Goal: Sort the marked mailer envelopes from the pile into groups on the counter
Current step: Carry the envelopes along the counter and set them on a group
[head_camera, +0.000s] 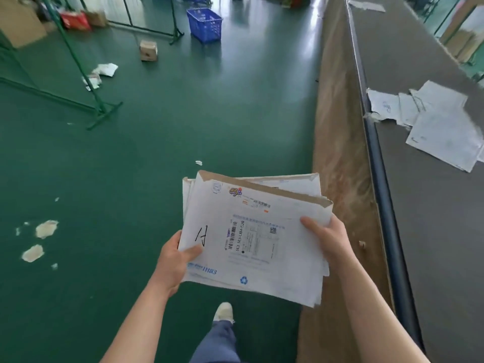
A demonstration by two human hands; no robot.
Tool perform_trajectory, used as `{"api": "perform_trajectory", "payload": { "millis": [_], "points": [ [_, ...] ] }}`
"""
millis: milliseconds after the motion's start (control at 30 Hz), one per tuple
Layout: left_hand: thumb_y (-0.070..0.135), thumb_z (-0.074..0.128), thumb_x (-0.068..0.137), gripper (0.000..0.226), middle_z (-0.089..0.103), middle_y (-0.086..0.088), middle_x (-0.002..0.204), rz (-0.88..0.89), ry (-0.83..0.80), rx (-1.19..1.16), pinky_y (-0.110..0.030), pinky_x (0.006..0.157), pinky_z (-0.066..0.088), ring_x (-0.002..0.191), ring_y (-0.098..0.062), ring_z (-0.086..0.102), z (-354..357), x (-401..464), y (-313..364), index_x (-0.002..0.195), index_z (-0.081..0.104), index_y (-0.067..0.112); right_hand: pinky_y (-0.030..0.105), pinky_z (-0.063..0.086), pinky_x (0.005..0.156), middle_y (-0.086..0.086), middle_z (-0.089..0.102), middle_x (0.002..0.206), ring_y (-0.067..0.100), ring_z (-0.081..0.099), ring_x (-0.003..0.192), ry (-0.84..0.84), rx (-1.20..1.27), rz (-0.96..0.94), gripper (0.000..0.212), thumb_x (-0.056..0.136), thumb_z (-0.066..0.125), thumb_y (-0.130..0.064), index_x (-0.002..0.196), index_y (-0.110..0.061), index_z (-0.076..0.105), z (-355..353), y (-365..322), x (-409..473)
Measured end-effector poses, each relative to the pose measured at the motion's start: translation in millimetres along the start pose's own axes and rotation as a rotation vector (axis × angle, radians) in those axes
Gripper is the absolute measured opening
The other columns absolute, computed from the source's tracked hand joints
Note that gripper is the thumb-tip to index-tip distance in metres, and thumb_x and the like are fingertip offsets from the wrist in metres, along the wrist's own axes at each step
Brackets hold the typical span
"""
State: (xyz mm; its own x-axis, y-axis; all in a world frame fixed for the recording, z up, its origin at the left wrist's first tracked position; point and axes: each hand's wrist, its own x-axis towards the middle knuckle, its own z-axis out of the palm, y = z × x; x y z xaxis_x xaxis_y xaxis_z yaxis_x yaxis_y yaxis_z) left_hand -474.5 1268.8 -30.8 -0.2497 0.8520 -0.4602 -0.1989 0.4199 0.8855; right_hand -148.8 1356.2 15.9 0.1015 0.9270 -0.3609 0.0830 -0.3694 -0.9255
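Two hands hold one stack of white mailer envelopes [251,239] out over the green floor [157,127], just left of the long grey table [432,231]. The left hand [174,260] grasps the stack at its lower left corner, thumb pressed on top of the uppermost envelope beside a black handwritten mark [201,235] (it looks like a letter, though which one is hard to tell). The right hand [327,237] grasps the right edge, thumb lying across the top sheet and the other fingers hidden beneath. So each grip is clenched on the stack.

The top envelope carries a printed shipping label [252,238] with a barcode near its middle, blue print along the lower left edge and a blue recycling symbol at the bottom. Its brown torn flap faces away from the person, and the edges of several more envelopes fan out behind and under it.

On the table, well apart from the held stack, lies a loose group of white envelopes [434,124], overlapping each other, one reaching the table's near edge. The table's brown side panel [337,153] runs down to the floor.

A shoe [223,311] and a blue trouser leg show below the stack. Farther off stand a blue plastic basket [205,24], a small cardboard box [148,50] and green metal frames [102,111]; scraps of paper [100,74] litter the floor.
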Motion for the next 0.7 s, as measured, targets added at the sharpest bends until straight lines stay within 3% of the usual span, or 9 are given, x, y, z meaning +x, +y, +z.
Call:
{"api": "perform_trajectory", "payload": {
  "millis": [133,267,433,533,633,700],
  "points": [
    [-0.003,0.065,0.094,0.034,0.077,-0.004,0.113,0.058,-0.011,-0.045,-0.051,0.091,0.058,0.107,-0.031,0.073,32,86,66,0.123,0.065,0.016,0.025,0.053,0.069,-0.009,0.062,0.113,0.007,0.063,0.094,0.03,-0.39,-0.124,0.052,0.094,0.074,-0.026,0.137,-0.03,0.046,4,-68,74],
    [0.0,0.066,0.095,0.039,0.074,-0.007,0.122,0.062,-0.132,-0.029,-0.057,0.098,0.054,0.114,-0.032,0.07,79,173,110,0.131,0.061,0.016,0.035,0.052,0.083,-0.006,0.058,0.125,0.019,0.06,0.109,0.137,-0.408,-0.165,0.065,0.096,0.071,-0.023,0.151,-0.036,0.039,-9,-93,147],
    [0.0,0.072,0.088,0.052,0.072,-0.011,0.127,0.02,-0.305,0.058,-0.063,0.1,0.051,0.117,-0.036,0.068,169,298,143,0.135,0.058,0.017,0.035,0.05,0.086,-0.015,0.056,0.127,0.013,0.059,0.111,0.205,-0.306,-0.126,0.073,0.094,0.071,-0.019,0.151,-0.047,0.035,-41,-91,269],
    [0.003,0.073,0.076,0.061,0.072,-0.013,0.125,-0.025,-0.403,0.113,-0.065,0.099,0.051,0.116,-0.038,0.068,225,362,175,0.133,0.057,0.017,0.035,0.054,0.082,-0.017,0.057,0.122,0.013,0.06,0.107,0.248,-0.269,-0.079,0.063,0.094,0.07,-0.018,0.142,-0.049,0.042,-62,-92,341],
    [-0.009,0.068,0.088,0.053,0.073,-0.014,0.124,-0.074,-0.407,0.168,-0.064,0.097,0.053,0.114,-0.038,0.069,281,441,219,0.133,0.056,0.016,0.028,0.055,0.07,-0.012,0.065,0.115,0.012,0.066,0.098,0.26,-0.199,0.006,0.038,0.096,0.069,-0.016,0.126,-0.033,0.054,-80,-117,426],
    [-0.014,0.06,0.092,0.051,0.073,-0.012,0.123,-0.063,-0.394,0.197,-0.063,0.097,0.053,0.114,-0.037,0.07,306,485,252,0.133,0.056,0.017,0.035,0.06,0.072,-0.008,0.07,0.11,0.012,0.07,0.093,0.239,-0.202,0.045,0.026,0.095,0.07,-0.017,0.117,-0.028,0.06,-88,-141,478]
  ]
}}
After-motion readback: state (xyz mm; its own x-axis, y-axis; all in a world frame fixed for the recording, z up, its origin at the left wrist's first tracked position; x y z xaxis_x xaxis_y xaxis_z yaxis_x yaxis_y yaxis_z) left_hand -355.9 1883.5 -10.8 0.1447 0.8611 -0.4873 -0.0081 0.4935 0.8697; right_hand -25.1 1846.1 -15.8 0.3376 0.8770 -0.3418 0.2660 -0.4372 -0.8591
